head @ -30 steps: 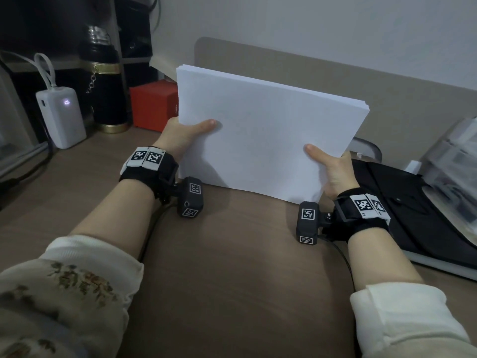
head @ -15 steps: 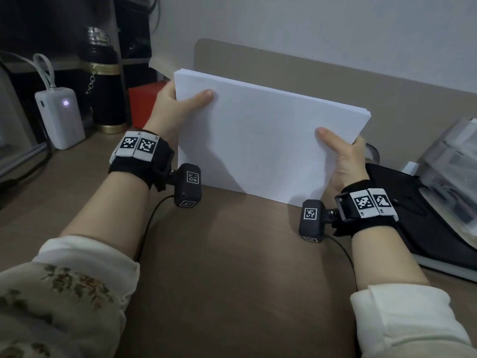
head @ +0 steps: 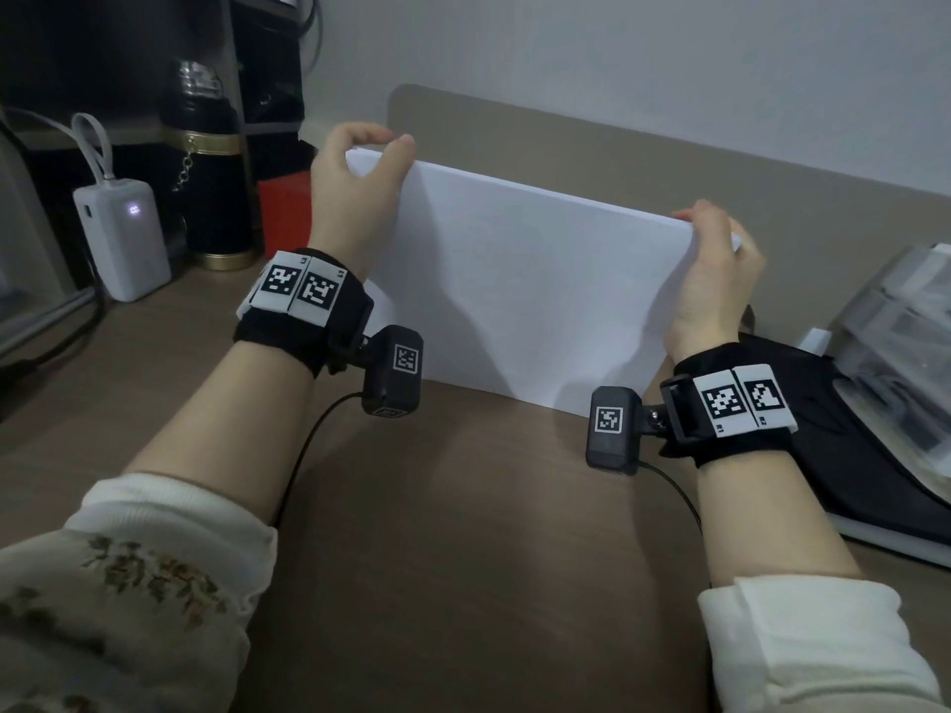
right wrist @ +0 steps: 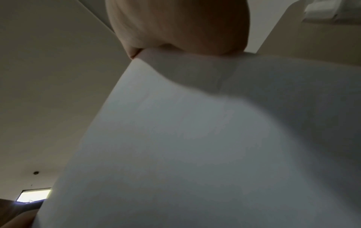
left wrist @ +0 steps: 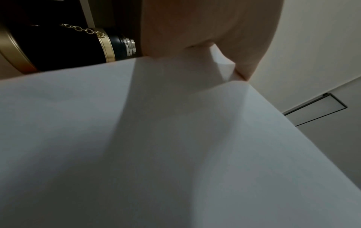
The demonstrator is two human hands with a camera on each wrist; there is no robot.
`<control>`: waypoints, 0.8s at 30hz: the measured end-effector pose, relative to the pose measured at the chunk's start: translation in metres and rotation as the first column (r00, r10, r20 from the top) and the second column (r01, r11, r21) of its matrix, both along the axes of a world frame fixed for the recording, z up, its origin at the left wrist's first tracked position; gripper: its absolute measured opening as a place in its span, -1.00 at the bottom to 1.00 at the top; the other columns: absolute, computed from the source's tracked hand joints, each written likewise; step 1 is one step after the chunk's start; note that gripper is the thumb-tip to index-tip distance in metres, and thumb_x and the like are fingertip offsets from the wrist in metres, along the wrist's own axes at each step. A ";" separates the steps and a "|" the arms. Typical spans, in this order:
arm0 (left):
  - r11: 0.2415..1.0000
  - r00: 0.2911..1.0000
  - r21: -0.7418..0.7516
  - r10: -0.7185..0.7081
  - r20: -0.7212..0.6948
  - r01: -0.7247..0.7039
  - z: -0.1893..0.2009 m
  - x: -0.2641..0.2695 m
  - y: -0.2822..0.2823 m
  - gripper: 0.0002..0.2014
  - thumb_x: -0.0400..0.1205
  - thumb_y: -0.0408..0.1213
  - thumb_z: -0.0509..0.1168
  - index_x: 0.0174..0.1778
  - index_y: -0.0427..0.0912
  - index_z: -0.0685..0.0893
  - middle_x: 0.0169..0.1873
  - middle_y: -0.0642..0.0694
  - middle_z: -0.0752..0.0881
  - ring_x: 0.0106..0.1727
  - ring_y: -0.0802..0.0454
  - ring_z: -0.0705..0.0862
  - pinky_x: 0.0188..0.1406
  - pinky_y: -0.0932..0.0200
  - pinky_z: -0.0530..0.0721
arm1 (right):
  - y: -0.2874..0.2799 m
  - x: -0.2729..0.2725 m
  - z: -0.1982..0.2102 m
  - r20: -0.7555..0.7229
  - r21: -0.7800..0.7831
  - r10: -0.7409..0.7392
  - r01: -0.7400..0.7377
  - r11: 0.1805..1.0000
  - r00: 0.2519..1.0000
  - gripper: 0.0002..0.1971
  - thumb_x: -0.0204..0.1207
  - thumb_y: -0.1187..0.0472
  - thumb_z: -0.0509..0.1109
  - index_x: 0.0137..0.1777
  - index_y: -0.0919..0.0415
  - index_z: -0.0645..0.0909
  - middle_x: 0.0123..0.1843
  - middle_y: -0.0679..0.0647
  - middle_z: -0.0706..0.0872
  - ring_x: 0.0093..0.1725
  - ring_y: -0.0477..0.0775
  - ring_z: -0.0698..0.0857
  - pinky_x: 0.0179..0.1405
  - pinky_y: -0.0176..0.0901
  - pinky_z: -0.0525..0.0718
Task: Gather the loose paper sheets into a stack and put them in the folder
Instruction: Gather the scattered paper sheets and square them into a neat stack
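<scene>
The paper stack (head: pixel 520 295) stands on its long lower edge on the bench (head: pixel 463 532), mid-frame. The left hand (head: pixel 355 182) has its grip clamped on the upper left corner, the right hand (head: pixel 715 280) on the upper right. The black folder (head: pixel 849 434) lies right; bare bench fills the lower centre.

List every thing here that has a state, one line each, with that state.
Paper stack: squared up, standing on its long edge on the desk, gripped at both top corners.
Left hand: grip curled on the stack's top left corner.
Right hand: grip curled on the top right corner.
Folder: lying flat at the right; open or closed, cannot tell.
Power bank: light on, cable attached.
Flask: upright, capped.
</scene>
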State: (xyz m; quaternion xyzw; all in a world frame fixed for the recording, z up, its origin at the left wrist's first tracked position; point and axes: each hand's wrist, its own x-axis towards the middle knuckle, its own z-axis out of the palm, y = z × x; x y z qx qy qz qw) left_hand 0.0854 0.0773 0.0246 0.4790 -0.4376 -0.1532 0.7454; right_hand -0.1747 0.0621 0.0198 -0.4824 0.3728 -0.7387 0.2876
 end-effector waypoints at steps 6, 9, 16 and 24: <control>0.997 1.000 0.075 0.008 -0.012 -0.007 0.002 0.000 -0.001 -0.85 0.50 -0.01 0.38 -0.22 0.06 0.56 -0.06 0.10 0.63 -0.05 0.21 0.61 -0.06 0.31 0.57 | -0.002 0.002 0.002 -0.008 0.054 -0.033 0.033 0.998 0.999 -0.81 0.34 0.09 0.30 -0.46 0.10 0.54 -0.40 -0.04 0.54 -0.32 -0.02 0.49 -0.26 -0.21 0.42; 0.992 0.999 0.129 0.002 -0.043 0.003 0.004 0.000 -0.001 -0.81 0.49 0.04 0.37 -0.25 0.06 0.54 -0.15 0.10 0.61 -0.11 0.14 0.60 -0.05 0.21 0.61 | -0.003 0.001 0.003 -0.023 0.067 -0.038 0.039 0.997 0.999 -0.74 0.34 0.06 0.29 -0.43 0.11 0.30 -0.34 0.08 0.34 -0.29 0.07 0.32 -0.23 -0.09 0.30; 0.986 0.997 0.164 0.027 -0.078 -0.014 0.007 -0.005 0.003 -0.80 0.46 0.00 0.37 -0.33 0.03 0.52 -0.27 0.10 0.59 -0.20 0.10 0.58 -0.09 0.14 0.61 | 0.001 0.001 0.003 -0.066 0.021 -0.034 0.035 0.999 0.997 -0.78 0.33 0.00 0.33 -0.29 0.17 0.54 -0.28 0.02 0.53 -0.23 -0.01 0.48 -0.17 -0.17 0.40; 0.984 0.997 0.175 0.030 -0.073 -0.017 0.008 -0.005 0.004 -0.80 0.45 0.02 0.37 -0.33 0.04 0.53 -0.27 0.11 0.59 -0.20 0.10 0.58 -0.12 0.17 0.59 | 0.000 0.000 0.005 -0.061 0.088 0.007 -0.002 0.996 0.998 -0.84 0.29 0.07 0.27 -0.30 0.16 0.52 -0.26 0.03 0.50 -0.23 0.01 0.47 -0.19 -0.16 0.40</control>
